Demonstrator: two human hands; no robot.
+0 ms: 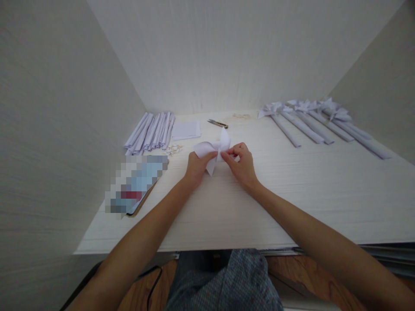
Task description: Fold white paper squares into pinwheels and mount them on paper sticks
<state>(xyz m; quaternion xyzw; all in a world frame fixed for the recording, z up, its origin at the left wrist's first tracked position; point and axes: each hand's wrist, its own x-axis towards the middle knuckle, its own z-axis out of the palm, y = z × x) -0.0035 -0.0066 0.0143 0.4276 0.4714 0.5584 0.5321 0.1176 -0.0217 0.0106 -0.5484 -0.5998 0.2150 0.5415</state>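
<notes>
A white paper pinwheel [223, 139] with curled blades is held above the middle of the table. My left hand [198, 166] grips it from the left, thumb pressed near its centre. From the right, my right hand [240, 163] pinches close to the centre too, thumb and fingertips together. Whether a small part sits between those right fingertips is too small to make out. Beyond the pinwheel lie a pair of thread snips [218, 124] and a small stack of white paper squares [186, 130].
Rolled paper sticks [151, 133] lie in a pile at the back left, near small pale loose pieces [174, 150]. A phone [141, 185], partly blurred, rests at the left. Finished-looking pinwheels on sticks [311, 123] lie at the back right. Walls [243, 56] enclose the table on three sides.
</notes>
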